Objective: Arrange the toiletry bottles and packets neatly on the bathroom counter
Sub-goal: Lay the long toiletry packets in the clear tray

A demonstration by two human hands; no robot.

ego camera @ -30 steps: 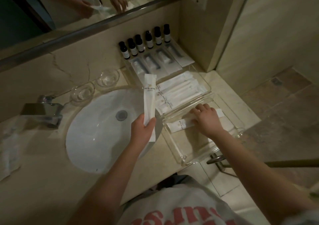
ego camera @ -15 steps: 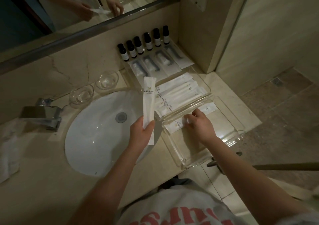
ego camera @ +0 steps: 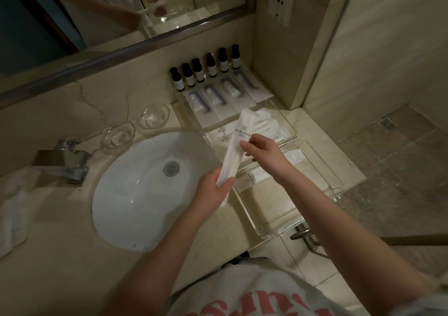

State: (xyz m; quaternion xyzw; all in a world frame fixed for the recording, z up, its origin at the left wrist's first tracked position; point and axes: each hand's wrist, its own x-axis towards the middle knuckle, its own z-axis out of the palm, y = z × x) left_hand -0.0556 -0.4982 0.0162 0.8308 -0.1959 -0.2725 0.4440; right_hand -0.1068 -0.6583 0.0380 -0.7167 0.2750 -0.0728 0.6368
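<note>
I am holding a long white packet (ego camera: 237, 147) tilted above the gap between the sink (ego camera: 135, 194) and the clear trays. My left hand (ego camera: 213, 189) is clamped on its lower end, thumb across the front, and my right hand (ego camera: 260, 149) is pinching its middle edge with the fingertips together. The packet is touching nothing but my two hands.

Just beyond it, the far tray (ego camera: 289, 131) is holding a stack of similar white packets (ego camera: 266, 128), and the near tray (ego camera: 337, 182) is holding two more packets (ego camera: 257, 176) under my right wrist. Behind those, four flat sachets (ego camera: 228, 97) are lying side by side, and six dark bottles (ego camera: 201, 72) are standing in a row against the wall.

What I am worrying about: the packet looks thin and floppy, so if my left hand lets go before the right has a firmer pinch, it may be sliding down into the sink bowl, which is right beneath its lower end. Reaching over the tray wall, I am also risking a knock from my right forearm that would skew the two packets below. Pushing the packet in crooked could be ruffling the stack, and a careless sweep further back might be toppling a bottle.
</note>
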